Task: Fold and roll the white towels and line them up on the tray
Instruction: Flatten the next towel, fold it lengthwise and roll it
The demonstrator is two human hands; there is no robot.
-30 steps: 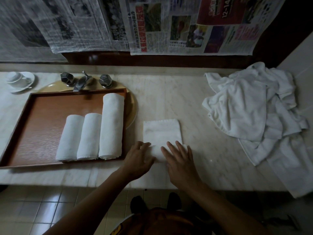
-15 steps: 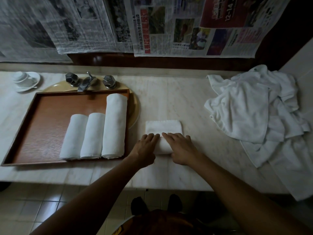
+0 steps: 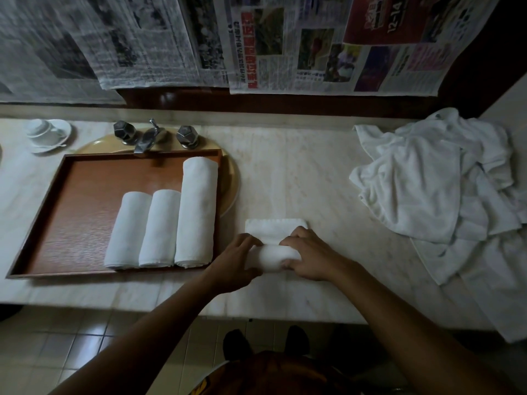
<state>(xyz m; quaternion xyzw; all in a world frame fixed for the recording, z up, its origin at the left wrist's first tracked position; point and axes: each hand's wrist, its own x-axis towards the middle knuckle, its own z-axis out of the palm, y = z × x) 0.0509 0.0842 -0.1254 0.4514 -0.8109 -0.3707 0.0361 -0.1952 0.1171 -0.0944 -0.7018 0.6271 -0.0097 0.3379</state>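
A partly rolled white towel (image 3: 278,253) lies on the marble counter right of the brown tray (image 3: 82,195). Its flat unrolled end points away from me. My left hand (image 3: 238,262) grips the roll's left end and my right hand (image 3: 310,256) grips its right end, fingers curled over the top. Three rolled white towels lie side by side on the tray: a short one (image 3: 128,229), another short one (image 3: 159,228) and a longer one (image 3: 196,212) at the right.
A heap of loose white towels (image 3: 436,183) covers the counter's right end and hangs over its front edge. A faucet (image 3: 149,136) and yellow basin rim (image 3: 231,181) sit behind the tray. A cup on a saucer (image 3: 47,134) stands far left. Newspapers hang on the wall.
Both hands have rolled the towel away from me. The roll has grown thicker and the flat part shorter. My fingers went from flat on the cloth to curled around the roll.
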